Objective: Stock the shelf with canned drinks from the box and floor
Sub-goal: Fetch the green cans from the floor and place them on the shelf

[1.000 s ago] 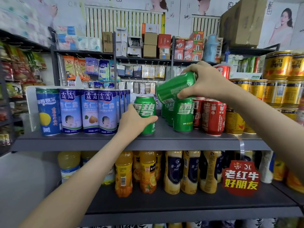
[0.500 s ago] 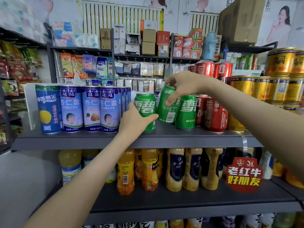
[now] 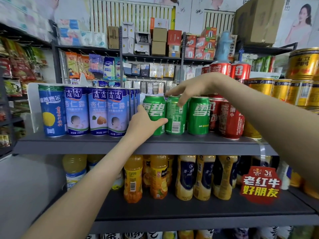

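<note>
Three green cans stand upright in a row on the grey shelf (image 3: 69, 145). My left hand (image 3: 143, 124) grips the leftmost green can (image 3: 154, 106) low on its side. The middle green can (image 3: 174, 118) stands with its barcode facing me. My right hand (image 3: 191, 87) hovers just above it with fingers spread and relaxed, fingertips at its top rim, holding nothing. The right green can (image 3: 198, 115) stands beside red cans (image 3: 229, 119).
Tall blue cans (image 3: 96, 111) fill the shelf's left part. Gold cans (image 3: 293, 90) are stacked at the right, with more red cans (image 3: 229, 69) behind. Orange and yellow bottles (image 3: 158, 176) and a red sign (image 3: 260, 185) occupy the shelf below.
My right hand brought the tilted green can down, stood it upright between the other two green cans and let go. My left hand kept its hold on the left can.
</note>
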The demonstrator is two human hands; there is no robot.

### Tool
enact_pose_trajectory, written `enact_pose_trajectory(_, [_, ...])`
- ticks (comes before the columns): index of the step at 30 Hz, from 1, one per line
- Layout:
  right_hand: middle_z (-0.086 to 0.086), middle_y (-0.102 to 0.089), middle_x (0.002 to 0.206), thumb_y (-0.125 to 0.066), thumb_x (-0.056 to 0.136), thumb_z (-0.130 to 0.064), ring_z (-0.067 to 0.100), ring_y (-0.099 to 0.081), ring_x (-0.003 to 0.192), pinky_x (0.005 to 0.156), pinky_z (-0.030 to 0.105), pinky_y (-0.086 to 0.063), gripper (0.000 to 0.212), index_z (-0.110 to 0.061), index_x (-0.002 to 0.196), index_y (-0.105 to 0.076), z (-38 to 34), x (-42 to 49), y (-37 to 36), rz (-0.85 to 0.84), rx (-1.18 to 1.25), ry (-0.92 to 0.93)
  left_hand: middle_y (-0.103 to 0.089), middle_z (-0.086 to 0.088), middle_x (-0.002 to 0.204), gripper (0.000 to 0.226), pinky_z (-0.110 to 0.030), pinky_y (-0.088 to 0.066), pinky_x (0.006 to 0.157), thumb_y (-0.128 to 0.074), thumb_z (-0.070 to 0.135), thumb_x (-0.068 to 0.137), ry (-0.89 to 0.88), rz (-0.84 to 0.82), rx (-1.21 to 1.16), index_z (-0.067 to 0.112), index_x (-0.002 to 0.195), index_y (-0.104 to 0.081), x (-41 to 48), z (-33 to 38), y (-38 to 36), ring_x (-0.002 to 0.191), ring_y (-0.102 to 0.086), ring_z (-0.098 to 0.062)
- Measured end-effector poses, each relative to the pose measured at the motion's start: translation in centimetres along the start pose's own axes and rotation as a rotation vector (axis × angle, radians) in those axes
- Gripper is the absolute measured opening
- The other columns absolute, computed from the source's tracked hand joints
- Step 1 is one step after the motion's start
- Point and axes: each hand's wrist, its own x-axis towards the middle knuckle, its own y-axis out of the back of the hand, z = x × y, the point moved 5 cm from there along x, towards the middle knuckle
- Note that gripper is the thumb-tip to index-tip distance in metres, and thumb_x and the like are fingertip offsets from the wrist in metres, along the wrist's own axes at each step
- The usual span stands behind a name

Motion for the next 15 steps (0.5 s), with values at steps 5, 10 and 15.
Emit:
enact_pose_trajectory(5, [0.002,-0.042,0.146,-0.056,0.086,-0.050,0.025,-0.042,0.131,0.114,0.049,-0.025,0.063,-0.024,0.141,-0.041,0.6,0.3,0.7,0.102,-0.100,-0.032,-0.051,-0.012,0.133,0.090,-0.036,-0.046,0.089,-0.073,0.048,0.074,0.028,-0.020,-0.017,0.005,0.138,-0.027,0.3,-0.2,-0.5,0.115,-0.052,-0.028])
enact_pose_trajectory(10, [0.005,-0.028,0.154,-0.059,0.085,-0.050,0.027,-0.029,0.140,0.116,0.048,-0.020,0.077,-0.022,0.148,-0.026,0.6,1.2,0.7,0.034,-0.061,-0.039,-0.053,-0.010,0.128,0.082,-0.034,-0.045,0.087,-0.075,0.045,0.074,0.030,-0.021,-0.020,0.005,0.131,-0.033,1.1,-0.1,-0.3,0.113,-0.053,-0.026])
enact_pose_trajectory(15, [0.005,-0.025,0.155,-0.063,0.087,-0.024,0.027,-0.022,0.143,0.116,0.052,-0.016,0.068,-0.026,0.146,-0.030,0.9,1.4,1.2,-0.080,-0.056,-0.034,-0.050,-0.014,0.131,0.090,-0.034,-0.045,0.087,-0.075,0.046,0.074,0.074,-0.057,0.011,0.002,0.135,-0.026,2.3,-0.3,-0.5,0.114,-0.052,-0.029])
